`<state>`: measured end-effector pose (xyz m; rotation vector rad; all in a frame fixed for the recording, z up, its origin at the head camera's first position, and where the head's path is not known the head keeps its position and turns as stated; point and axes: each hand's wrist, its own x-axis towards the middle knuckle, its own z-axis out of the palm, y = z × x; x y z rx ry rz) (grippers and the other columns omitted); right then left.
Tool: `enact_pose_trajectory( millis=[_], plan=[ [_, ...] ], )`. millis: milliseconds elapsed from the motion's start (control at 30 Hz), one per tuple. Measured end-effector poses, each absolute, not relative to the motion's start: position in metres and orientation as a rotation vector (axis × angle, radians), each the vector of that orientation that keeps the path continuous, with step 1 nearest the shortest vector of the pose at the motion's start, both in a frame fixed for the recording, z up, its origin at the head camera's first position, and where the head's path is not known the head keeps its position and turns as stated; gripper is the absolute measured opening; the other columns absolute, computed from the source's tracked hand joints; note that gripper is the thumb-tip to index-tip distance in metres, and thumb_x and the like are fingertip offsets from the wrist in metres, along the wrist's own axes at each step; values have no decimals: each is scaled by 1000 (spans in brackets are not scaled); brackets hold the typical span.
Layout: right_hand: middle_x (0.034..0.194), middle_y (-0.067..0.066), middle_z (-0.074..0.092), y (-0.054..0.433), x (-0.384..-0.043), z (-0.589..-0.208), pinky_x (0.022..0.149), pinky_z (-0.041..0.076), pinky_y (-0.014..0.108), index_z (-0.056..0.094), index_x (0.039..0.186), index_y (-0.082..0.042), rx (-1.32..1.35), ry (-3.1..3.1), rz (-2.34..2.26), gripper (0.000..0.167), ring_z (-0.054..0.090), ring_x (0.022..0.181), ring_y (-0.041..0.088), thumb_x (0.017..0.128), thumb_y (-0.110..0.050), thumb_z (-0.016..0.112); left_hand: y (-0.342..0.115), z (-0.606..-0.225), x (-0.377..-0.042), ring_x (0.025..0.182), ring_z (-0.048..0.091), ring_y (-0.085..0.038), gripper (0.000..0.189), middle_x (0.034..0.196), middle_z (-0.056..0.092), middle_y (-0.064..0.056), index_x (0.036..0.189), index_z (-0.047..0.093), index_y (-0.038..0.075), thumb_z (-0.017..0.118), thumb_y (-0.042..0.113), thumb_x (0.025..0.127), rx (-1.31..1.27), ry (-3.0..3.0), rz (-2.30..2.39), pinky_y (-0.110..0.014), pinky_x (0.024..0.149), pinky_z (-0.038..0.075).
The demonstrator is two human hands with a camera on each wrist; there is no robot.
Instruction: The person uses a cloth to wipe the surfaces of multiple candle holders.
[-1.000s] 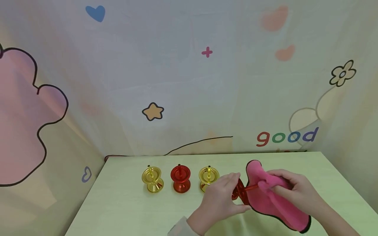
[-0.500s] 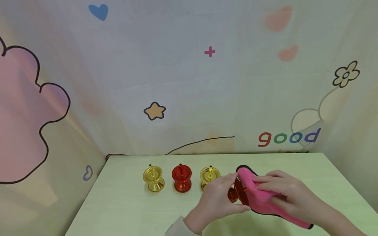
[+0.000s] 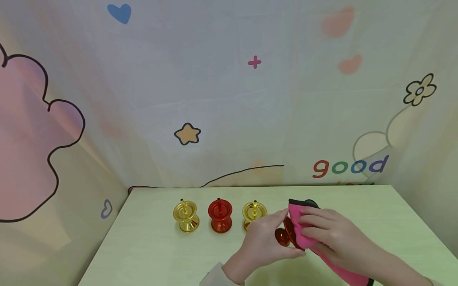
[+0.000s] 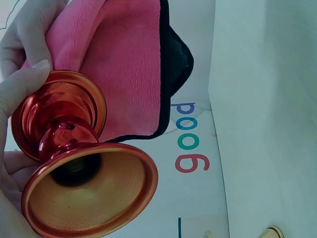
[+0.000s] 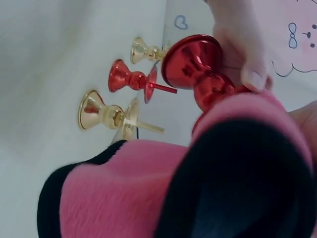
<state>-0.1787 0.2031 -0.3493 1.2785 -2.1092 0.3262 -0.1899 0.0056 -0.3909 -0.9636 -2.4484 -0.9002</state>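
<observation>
A shiny red metal candle holder [image 3: 282,236] is tilted on its side above the table, gripped at its dish rim by my left hand [image 3: 262,242]. Its hollow base [image 4: 89,203] faces the left wrist camera. My right hand [image 3: 340,240] holds a pink cloth [image 3: 300,224] with black edging, bunched against the dish side of the holder. The cloth hides the central stem. In the right wrist view, the cloth [image 5: 119,193] fills the lower part, while the red holder [image 5: 193,59] shows beyond it beside the left thumb.
Three similar holders stand upright in a row left of my hands: a gold one [image 3: 189,225], a red one [image 3: 221,225] and another gold one [image 3: 255,211], partly behind my left hand. The pale table [image 3: 150,246] meets a printed curtain [image 3: 222,99] at the back.
My right hand has shifted left and folded the cloth over the dish, covering the red stem that showed a second ago. The left hand keeps its grip nearly in place.
</observation>
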Motion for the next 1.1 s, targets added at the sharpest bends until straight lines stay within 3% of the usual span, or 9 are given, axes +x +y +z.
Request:
enact_pose_trajectory(
  millis=[100,367,533,600,667,733,767,833,1100],
  plan=[
    [100,1,63,199,-178,-350,92,34,23,69,86,-18,1230,-2135,307,43,53,102,23,92,-42,34,6,-389,-188,107,56,-8,80,120,57,-1,128,48,11,69,55,65,-922,-2482,-880,-18,85,45],
    [100,9,61,191,-179,-353,66,52,44,67,81,-20,1119,-2127,274,49,52,100,30,93,-41,24,6,-387,-185,109,55,-10,78,119,58,-2,125,51,8,70,53,64,-865,-2482,-909,-20,87,45],
    [88,0,62,190,-179,-354,59,53,30,67,84,-22,1090,-2201,256,47,56,83,15,90,-45,27,7,-388,-185,106,56,-10,76,116,60,-1,123,52,10,68,56,65,-905,-2436,-705,-20,85,47],
    [83,-4,60,191,-179,-355,56,51,24,67,84,-22,1073,-2262,276,41,54,77,9,89,-47,34,8,-389,-185,104,57,-9,75,114,61,0,120,54,9,67,58,65,-938,-2358,-578,-18,83,47],
    [80,-8,58,193,-180,-356,55,49,21,66,85,-22,1042,-2345,312,25,52,72,5,85,-42,52,9,-392,-186,102,58,-8,74,111,62,0,117,55,8,68,58,64,-967,-2247,-470,-17,84,46],
    [79,-11,57,194,-180,-357,55,47,19,66,86,-21,1016,-2418,363,13,51,69,1,77,-30,67,10,-395,-187,100,58,-9,74,109,62,0,115,57,7,68,58,63,-979,-2126,-366,-17,86,45],
    [79,-12,57,194,-181,-358,55,47,18,65,86,-21,1006,-2449,390,17,50,68,0,71,-23,72,10,-396,-188,100,58,-9,74,108,62,0,114,57,6,68,58,62,-982,-2077,-334,-17,87,45],
    [79,-14,57,195,-181,-358,55,46,18,65,87,-20,990,-2491,436,28,49,67,-2,63,-14,75,10,-399,-188,99,59,-9,74,107,63,-1,114,57,6,68,58,63,-986,-2005,-297,-18,89,44],
    [79,-15,57,196,-179,-359,55,46,16,64,87,-20,994,-2484,504,29,49,69,-3,62,-11,75,3,-387,-188,112,50,-9,93,123,54,3,133,39,8,62,66,64,-1073,-2349,-401,-25,95,41]
  ],
)
